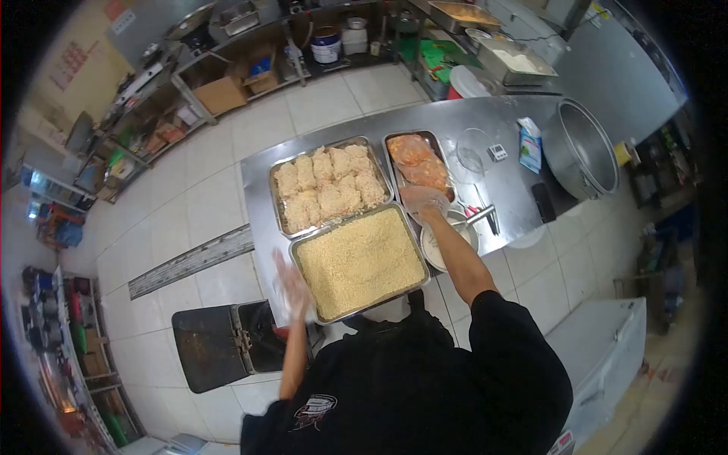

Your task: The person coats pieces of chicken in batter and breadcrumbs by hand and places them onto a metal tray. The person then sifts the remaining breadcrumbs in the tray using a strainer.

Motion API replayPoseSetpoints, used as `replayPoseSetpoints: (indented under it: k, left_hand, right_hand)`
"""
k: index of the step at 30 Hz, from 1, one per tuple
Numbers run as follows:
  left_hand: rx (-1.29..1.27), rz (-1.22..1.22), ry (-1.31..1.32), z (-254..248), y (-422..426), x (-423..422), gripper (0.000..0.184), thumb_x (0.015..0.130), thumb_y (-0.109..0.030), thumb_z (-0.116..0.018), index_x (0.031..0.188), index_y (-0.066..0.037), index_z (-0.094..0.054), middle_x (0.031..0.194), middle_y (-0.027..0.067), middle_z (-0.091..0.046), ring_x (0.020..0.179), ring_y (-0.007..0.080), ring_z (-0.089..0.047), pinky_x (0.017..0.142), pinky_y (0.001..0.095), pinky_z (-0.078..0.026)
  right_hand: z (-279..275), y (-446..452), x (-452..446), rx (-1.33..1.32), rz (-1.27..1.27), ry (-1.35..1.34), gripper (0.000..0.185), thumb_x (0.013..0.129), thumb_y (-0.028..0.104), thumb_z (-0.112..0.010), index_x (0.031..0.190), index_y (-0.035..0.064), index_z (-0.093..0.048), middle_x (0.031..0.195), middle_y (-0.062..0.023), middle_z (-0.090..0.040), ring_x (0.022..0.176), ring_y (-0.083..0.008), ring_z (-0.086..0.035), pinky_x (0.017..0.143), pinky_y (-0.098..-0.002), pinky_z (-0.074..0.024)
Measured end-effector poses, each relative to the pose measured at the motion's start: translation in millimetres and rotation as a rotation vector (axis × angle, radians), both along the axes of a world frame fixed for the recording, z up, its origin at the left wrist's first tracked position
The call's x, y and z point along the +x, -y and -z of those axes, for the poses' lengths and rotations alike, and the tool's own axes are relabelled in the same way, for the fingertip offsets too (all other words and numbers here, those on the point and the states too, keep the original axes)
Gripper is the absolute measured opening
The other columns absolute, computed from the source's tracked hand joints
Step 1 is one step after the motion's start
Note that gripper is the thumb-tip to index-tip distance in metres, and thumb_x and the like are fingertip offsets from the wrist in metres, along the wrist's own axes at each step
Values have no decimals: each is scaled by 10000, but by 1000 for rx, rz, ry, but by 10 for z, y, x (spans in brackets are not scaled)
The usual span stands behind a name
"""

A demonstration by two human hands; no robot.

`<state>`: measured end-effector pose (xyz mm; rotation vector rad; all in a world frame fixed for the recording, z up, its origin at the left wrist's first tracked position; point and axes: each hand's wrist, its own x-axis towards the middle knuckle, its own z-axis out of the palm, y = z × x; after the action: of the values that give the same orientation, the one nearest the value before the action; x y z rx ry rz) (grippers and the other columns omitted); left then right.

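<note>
My left hand (293, 287), in a clear plastic glove, is just left of a metal tray of yellow breadcrumbs (360, 262). Its fingers look stretched out and hold nothing, though motion blurs them. My right hand (422, 200), also gloved, reaches over the near end of a smaller tray of raw marinated meat (417, 161). The fingers there are too indistinct to show a grip. Behind the crumbs, a tray carries several breaded pieces (330, 186) in rows. Partly under my right forearm stands a bowl of pale batter (434, 250), with a metal handle (480, 214) across its rim.
On the steel table (262, 178) are a clear round lid or bowl (475, 148), a small timer (497, 152), a blue-white packet (530, 145), a dark object (543, 202) and a large pot (582, 148). A black bin (208, 349) stands left; shelves line the walls.
</note>
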<state>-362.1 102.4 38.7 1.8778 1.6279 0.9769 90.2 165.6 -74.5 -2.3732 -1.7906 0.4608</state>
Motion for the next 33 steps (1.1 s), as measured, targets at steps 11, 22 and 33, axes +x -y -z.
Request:
replayPoseSetpoints:
  k: [11, 22, 33]
  left_hand:
    - [7, -62, 274, -337, 1261, 1605, 522, 981, -218, -367, 1416, 48, -255, 1444, 134, -373, 1263, 211, -429, 1014, 305, -349]
    - [11, 420, 134, -1116, 1133, 3519, 468, 960, -110, -358, 1406, 18, -299, 1429, 184, -370, 1328, 311, -350, 1075, 370, -290]
    - [-175, 147, 855, -389, 931, 3460, 646, 976, -451, -359, 1429, -2, -256, 1457, 167, -312, 1354, 287, -293, 1104, 424, -227]
  right_hand:
    - [-1186, 282, 332, 413, -468, -545, 319, 821, 338, -566, 997, 86, -653, 1077, -133, -651, 997, -301, -612, 873, -367, -477]
    - [-665, 187, 557, 381, -449, -413, 188, 789, 235, -551, 893, 121, -659, 917, -111, -662, 819, -300, -625, 721, -407, -483]
    - [-521, 275, 740, 489, -350, -537, 202, 764, 238, -589, 852, 73, -662, 855, -132, -653, 783, -251, -601, 705, -349, -483]
